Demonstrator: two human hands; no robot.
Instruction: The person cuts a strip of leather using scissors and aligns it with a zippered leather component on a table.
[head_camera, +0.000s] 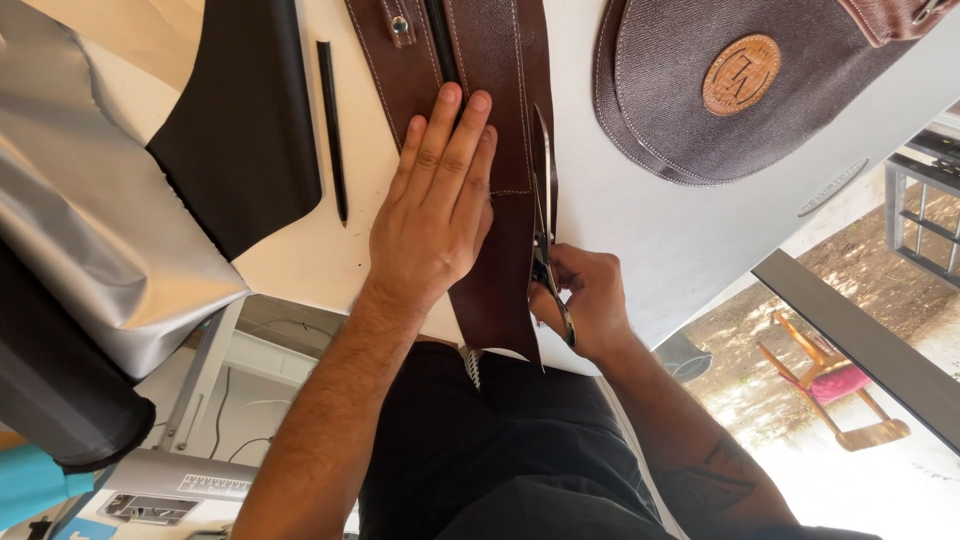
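Two hands (500, 250) work between pencil (332, 130) and bag (740, 85).

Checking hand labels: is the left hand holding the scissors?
No: the left hand lies flat on the brown leather strip, while the right hand grips the scissors.

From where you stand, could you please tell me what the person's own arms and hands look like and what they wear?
Both forearms are bare, with no sleeves, gloves, rings or watch showing. The left hand and its forearm carry dark hair. The right hand leads to a forearm with a dark tattoo of angular lines near the elbow. Dark clothing covers the lap below.
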